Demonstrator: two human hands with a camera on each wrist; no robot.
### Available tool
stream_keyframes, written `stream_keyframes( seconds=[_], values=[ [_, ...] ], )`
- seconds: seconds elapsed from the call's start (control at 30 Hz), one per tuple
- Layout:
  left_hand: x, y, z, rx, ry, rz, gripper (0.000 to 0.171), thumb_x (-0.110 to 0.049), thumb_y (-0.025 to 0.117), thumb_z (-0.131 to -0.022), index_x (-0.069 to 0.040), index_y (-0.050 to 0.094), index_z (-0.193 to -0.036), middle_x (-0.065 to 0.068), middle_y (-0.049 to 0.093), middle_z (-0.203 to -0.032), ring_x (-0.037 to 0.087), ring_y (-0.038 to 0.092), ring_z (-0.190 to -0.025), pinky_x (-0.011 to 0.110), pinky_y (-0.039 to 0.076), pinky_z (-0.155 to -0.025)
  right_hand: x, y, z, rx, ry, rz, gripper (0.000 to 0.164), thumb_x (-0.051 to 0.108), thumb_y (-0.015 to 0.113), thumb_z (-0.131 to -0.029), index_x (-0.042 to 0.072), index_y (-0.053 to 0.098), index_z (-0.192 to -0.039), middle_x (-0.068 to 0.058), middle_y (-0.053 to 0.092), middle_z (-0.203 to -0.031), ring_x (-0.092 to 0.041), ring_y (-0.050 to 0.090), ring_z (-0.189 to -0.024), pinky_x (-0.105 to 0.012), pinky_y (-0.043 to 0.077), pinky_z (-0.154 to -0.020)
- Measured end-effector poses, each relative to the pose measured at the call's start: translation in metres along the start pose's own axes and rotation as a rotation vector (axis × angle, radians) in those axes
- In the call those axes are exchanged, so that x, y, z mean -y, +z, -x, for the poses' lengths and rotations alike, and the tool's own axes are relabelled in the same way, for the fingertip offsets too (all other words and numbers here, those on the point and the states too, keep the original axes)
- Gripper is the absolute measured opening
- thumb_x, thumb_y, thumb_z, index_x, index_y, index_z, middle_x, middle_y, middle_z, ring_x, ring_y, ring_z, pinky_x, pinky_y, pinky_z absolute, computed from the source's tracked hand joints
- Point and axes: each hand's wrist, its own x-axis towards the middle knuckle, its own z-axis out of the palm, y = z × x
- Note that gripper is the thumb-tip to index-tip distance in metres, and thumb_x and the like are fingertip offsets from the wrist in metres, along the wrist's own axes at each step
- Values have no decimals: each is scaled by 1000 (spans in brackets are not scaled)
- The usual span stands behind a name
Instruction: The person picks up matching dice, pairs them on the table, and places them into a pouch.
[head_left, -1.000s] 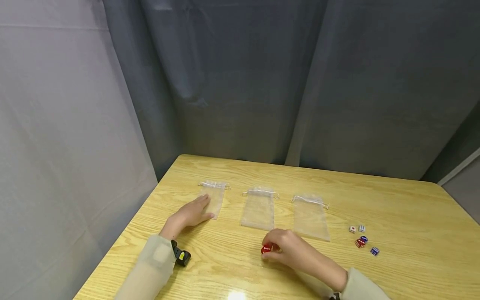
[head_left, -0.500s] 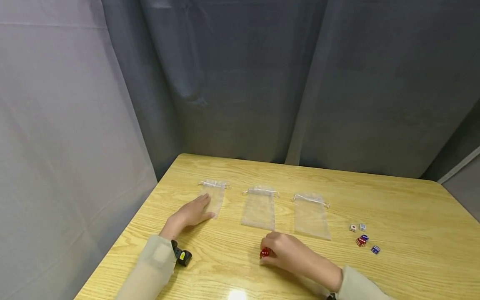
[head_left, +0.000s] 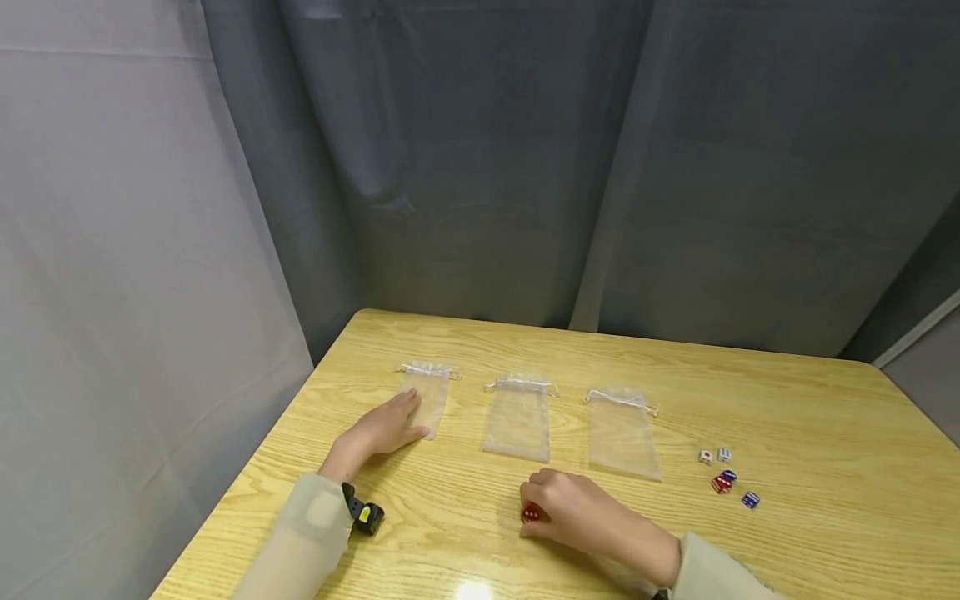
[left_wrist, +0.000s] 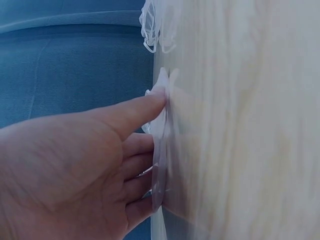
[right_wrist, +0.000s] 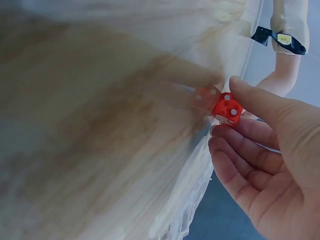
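Note:
My right hand (head_left: 566, 510) is low over the table, thumb and fingers around a red die (right_wrist: 228, 108) with white pips. The right wrist view shows that die right at the tabletop, its reflection beside it. On the left, my left hand (head_left: 381, 425) rests with extended fingers on a sheer white drawstring bag (head_left: 429, 402). From the left wrist, thumb and fingertips (left_wrist: 142, 207) touch the edge of that bag. A second sheer bag (head_left: 517, 421) lies flat in the middle, and a third bag (head_left: 622, 437) lies just beyond my right hand.
Loose dice lie at the right of the wooden table (head_left: 450, 517): a white die (head_left: 706, 457), another white die (head_left: 723, 454), a red die (head_left: 722, 484), a blue die (head_left: 729, 476) beside it and a blue die (head_left: 751, 500) nearer. A grey curtain (head_left: 480, 167) hangs behind.
My right hand has shifted slightly toward the near side of the table, with the red die at its fingertips. My left hand and the bags stay in place.

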Motion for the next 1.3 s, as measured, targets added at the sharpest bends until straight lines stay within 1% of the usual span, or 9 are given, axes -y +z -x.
stream_keyframes(
  seconds=[0.2, 0.37, 0.47, 0.63, 0.8, 0.9, 1.0, 1.1, 1.3],
  values=[
    [1, 1, -1, -1, -2, -9, 68, -34, 53, -101, 2, 28, -152, 19, 23, -162, 35, 21, -151, 48, 23, -124, 0, 0, 0, 1, 2, -6, 24, 35, 75, -84, 15, 63, -79, 9, 57, -74, 8, 36, -63, -5, 36, -52],
    [2, 1, -1, 2, 2, -5, 67, -34, 53, -101, 2, 28, -152, 20, 23, -162, 35, 21, -151, 48, 23, -124, -1, 0, 2, -18, 12, -57, 24, 34, 76, -83, 12, 67, -85, 6, 64, -80, 7, 48, -68, -6, 44, -57],
    [2, 2, -1, 0, 6, 0, 67, -34, 53, -101, 2, 28, -152, 21, 23, -161, 36, 22, -151, 49, 23, -124, -2, 0, 3, -44, 7, -84, 23, 32, 77, -83, 11, 70, -89, 3, 67, -84, 6, 53, -72, -8, 47, -60],
    [4, 4, -3, -3, -3, 5, 68, -35, 53, -101, 0, 28, -153, 19, 22, -162, 35, 21, -151, 49, 23, -124, -5, -1, 4, -97, -15, -140, 21, 27, 76, -85, 8, 71, -94, 1, 68, -86, 2, 57, -72, -9, 49, -61],
    [7, 4, -3, -6, -5, 5, 68, -35, 53, -101, 0, 28, -153, 19, 23, -162, 35, 22, -151, 49, 23, -124, -9, -2, 4, -138, -22, -229, 25, 25, 74, -87, 5, 71, -100, -4, 71, -91, -8, 67, -78, -12, 54, -65],
    [8, 3, -2, 0, -5, 2, 67, -34, 53, -101, 1, 27, -153, 19, 22, -162, 35, 21, -151, 49, 22, -124, -12, -3, 3, -165, -11, -278, 25, 23, 74, -87, 2, 71, -102, -7, 73, -93, -12, 69, -79, -17, 57, -67],
    [8, 1, 0, 0, -1, 7, 67, -33, 53, -101, 2, 28, -152, 20, 22, -162, 36, 20, -151, 49, 22, -124, -15, -4, 1, -196, 2, -298, 22, 16, 75, -86, 2, 71, -102, -9, 74, -94, -15, 70, -79, -20, 59, -68],
    [9, 0, 1, -5, 3, 16, 66, -32, 53, -101, 2, 28, -152, 20, 22, -162, 36, 20, -151, 50, 22, -124, -18, -3, 0, -225, 14, -326, 23, 13, 76, -84, 1, 71, -104, -11, 75, -96, -18, 71, -81, -23, 60, -70],
    [13, -1, 2, -11, 8, 23, 67, -32, 55, -101, 3, 29, -151, 22, 23, -161, 38, 21, -150, 52, 23, -123, -25, -1, 5, -286, 40, -357, 30, 20, 76, -85, 3, 70, -108, -10, 75, -98, -20, 72, -84, -29, 61, -73]
  ],
)
